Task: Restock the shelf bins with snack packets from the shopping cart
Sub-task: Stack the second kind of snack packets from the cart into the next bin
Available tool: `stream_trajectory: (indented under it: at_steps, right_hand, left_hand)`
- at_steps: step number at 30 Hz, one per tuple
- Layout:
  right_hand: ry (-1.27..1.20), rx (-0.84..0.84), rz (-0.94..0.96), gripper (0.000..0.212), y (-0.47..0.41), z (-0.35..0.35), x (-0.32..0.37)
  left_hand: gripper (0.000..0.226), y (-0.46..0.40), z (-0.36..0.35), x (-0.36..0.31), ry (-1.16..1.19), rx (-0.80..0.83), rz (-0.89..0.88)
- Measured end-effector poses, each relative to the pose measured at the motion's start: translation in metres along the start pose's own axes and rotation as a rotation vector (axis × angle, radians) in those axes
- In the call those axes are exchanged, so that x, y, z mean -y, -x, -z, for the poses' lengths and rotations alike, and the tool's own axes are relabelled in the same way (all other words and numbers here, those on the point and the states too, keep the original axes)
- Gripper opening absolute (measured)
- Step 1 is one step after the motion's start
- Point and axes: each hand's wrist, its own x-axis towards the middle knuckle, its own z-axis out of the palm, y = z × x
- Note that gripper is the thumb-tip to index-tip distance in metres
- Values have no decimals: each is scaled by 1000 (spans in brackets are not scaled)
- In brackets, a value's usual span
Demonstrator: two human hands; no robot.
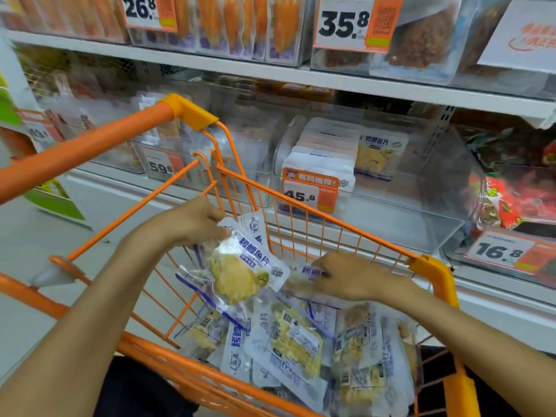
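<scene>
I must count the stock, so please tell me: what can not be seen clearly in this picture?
- Head view: packets low in the cart lie buried under others; no count possible.
- Right hand: motion blur hides its grip on a packet.
- Left hand covers the top edges of its packets.
- Bin marked 45.8: rear rows hidden behind front packets.

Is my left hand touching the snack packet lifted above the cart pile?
Touching. The head view shows the left hand pinching the top edge of the lifted snack packet, fingers curled over it.
</scene>
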Motion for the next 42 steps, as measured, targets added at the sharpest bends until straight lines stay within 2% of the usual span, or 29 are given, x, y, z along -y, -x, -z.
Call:
stream_trajectory:
  at_steps: [2, 4, 7, 10, 13, 17, 21, 25, 28, 31, 33, 35, 38, 42]
  right_hand:
    - [-167, -57, -50, 43, 11, 21, -3]
    - [-452, -103, -100, 41, 19, 35, -5]
    - [-803, -117, -99, 30, 28, 45, -9]
    - [-1006, -113, -11, 6, 34, 49, -14]
    - [-1208, -185, -20, 22, 37, 56, -19]
    - [-1517, -387, -90, 18, 39, 63, -21]
    - [-1445, -595, -145, 10, 45, 72, -25]
    - [-1298, -384, 57, 18, 58, 78, -15]
    - [-926, -357, 128, 26, 51, 70, -1]
    - [-672, -509, 97, 34, 32, 57, 6]
    - [-581, -618, 56, 39, 23, 49, 6]
    - [-558, -692, 50, 43, 18, 42, 8]
    - [-568, -804, 73, 51, 12, 37, 14]
    - [-731, -778, 37, 70, 7, 37, 16]
  left_hand:
    - [15, 1, 0, 0, -6, 20, 40]
    - [25, 2, 0, 1, 18, 5, 79]
    - [20, 8, -1, -7, 76, 23, 106]
    - [9, 17, 4, -15, 132, 47, 99]
    - [10, 20, 9, -16, 207, 18, 90]
    - [23, 17, 10, -16, 339, -73, 71]
    - [23, 12, 10, -19, 425, -225, 5]
    - [24, 6, -4, -27, 412, -400, -90]
    - [22, 3, -23, -38, 444, -368, -110]
    - [21, 0, -35, -41, 481, -243, -57]
    - [21, -3, -39, -42, 507, -231, -26]
    - [37, -5, -41, -45, 582, -229, 3]
    - [42, -8, -47, -40, 815, -223, 48]
    - [51, -6, -50, -51, 867, -209, 49]
